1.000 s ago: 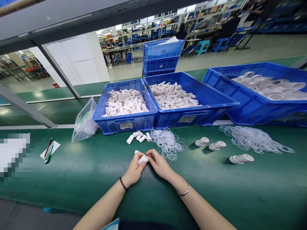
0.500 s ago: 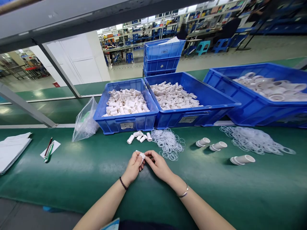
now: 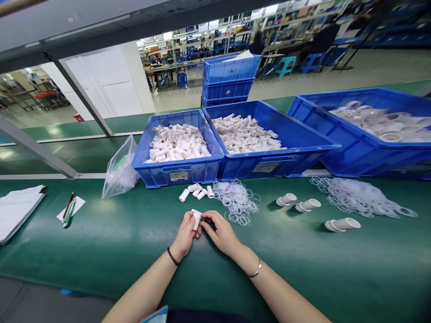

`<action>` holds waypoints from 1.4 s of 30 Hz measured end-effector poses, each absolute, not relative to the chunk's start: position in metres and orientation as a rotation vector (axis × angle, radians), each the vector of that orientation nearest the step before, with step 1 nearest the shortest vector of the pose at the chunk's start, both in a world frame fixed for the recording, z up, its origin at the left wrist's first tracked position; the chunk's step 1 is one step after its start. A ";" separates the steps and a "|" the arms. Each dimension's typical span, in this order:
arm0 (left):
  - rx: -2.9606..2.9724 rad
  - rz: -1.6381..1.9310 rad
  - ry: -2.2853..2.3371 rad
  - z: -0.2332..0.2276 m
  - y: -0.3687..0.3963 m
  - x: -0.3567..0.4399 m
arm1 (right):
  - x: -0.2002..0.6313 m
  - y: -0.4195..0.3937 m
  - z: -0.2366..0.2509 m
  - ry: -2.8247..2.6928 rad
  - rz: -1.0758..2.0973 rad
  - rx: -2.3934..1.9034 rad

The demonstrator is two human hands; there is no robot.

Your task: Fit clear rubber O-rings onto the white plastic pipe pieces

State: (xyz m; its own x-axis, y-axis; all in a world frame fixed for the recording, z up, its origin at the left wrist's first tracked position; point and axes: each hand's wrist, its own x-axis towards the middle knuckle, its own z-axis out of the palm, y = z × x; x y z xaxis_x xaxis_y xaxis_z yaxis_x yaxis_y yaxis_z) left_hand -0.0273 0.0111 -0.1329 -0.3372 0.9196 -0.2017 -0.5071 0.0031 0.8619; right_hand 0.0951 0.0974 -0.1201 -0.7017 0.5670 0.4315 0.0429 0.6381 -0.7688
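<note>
Between my two hands, over the green bench, is a white plastic pipe fitting point(image 3: 196, 220) with a wider collar at its top end. My left hand point(image 3: 184, 234) is closed around it from the left. My right hand point(image 3: 220, 232) pinches at the fitting's right side with thumb and forefinger; whether a thin ring is also between these fingertips is too small to tell. Just beyond my hands lie several loose white fittings point(image 3: 202, 194). Beside them spreads a pile of thin clear rings point(image 3: 236, 202).
Blue bins point(image 3: 178, 169) of white fittings line the back, with a bin of larger white parts point(image 3: 380, 154) at right. Three larger fittings point(image 3: 342, 224) and bigger clear rings point(image 3: 358, 197) lie on the right. Leftward are a plastic bag point(image 3: 120, 172), pens point(image 3: 69, 213) and papers point(image 3: 20, 208).
The pipe fitting has turned in my fingers and more of its body now shows. My right hand has shifted slightly left, and both hands stay at the fitting.
</note>
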 end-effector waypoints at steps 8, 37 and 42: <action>0.591 1.585 1.198 -0.136 0.011 -0.026 | 0.095 0.098 -0.120 -2.204 0.956 -0.408; 0.973 1.534 1.647 -0.140 0.004 -0.033 | 0.110 0.122 -0.122 -2.032 0.856 -0.624; 0.988 1.563 1.602 -0.141 0.005 -0.033 | 0.103 0.119 -0.132 -2.180 0.871 -0.595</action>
State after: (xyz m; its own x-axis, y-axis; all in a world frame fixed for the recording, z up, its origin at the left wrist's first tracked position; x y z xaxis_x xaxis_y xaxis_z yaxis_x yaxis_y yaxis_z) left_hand -0.0330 0.0049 -0.1414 -0.4799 0.8766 0.0368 0.0580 -0.0101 0.9983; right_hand 0.1035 0.1190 -0.1320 -0.6462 0.6244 0.4388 0.1498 0.6676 -0.7293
